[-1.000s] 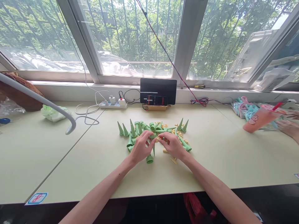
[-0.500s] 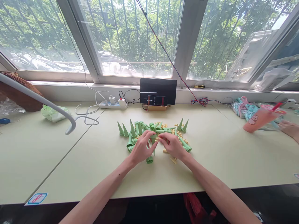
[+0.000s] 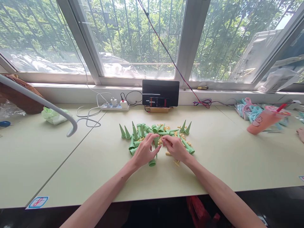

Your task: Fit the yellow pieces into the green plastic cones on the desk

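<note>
Between the thumb and fingers of my left hand [image 3: 145, 150] is a green plastic spike [image 3: 156, 143], its tip pointing down. Just right of it, my right hand [image 3: 175, 147] has its fingertips closed in a pinch; anything in them is too small to make out. Behind and around both hands lies a heap of green spikes [image 3: 139, 129], some upright, others on their sides. Small yellow plastic pieces [image 3: 176, 163] lie scattered among them and by my right wrist. Near my left wrist rests another green spike [image 3: 152, 162], its open end facing me.
A phone [image 3: 159, 102] leans against a black screen [image 3: 161, 88] at the back. Left of it are a power strip [image 3: 115, 107] and a white cable. A pink drink cup [image 3: 266, 120] tilts at the right, near another person's hand [image 3: 301, 134]. A grey curved bar [image 3: 47, 104] crosses the left.
My right hand's fingertips have drawn slightly away from the spike; a yellow piece showed between them earlier. My left hand stays put. The other person's hand has moved right, away from the cup.
</note>
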A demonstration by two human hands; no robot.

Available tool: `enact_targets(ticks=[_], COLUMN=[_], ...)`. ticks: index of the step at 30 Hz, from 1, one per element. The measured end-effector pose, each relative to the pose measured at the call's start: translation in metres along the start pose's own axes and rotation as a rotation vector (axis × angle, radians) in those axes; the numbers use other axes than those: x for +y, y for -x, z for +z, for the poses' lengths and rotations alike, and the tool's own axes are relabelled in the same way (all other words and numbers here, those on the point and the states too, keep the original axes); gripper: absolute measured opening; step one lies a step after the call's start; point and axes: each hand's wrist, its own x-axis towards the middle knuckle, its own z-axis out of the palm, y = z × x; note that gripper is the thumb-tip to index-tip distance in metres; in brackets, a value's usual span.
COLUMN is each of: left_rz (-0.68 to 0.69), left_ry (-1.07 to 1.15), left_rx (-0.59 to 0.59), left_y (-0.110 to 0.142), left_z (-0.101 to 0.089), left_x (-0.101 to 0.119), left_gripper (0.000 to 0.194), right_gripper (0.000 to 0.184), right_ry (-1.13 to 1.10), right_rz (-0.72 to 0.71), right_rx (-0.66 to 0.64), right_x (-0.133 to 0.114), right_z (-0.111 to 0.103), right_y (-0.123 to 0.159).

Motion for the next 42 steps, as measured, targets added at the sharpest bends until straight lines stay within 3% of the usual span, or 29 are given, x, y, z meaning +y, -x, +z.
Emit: enact_targets(ticks=[31,42], left_rz=[0.003,0.027], left_ry=[0.029,0.033], left_rx=[0.036,0.06], left_y=[0.0,-0.0019], left_z=[0.0008,0.0007], left_x=[-0.002,-0.001], left_gripper=[0.031,0.03], right_gripper=[0.009,0.012], right_ry=[-0.031,-0.019], right_rz=[0.034,0.041], right_rx=[-0.02,-0.016], right_x=[-0.0014,-0.0011], right_z=[0.0,-0.0002], right_y=[0.0004,-0.0008])
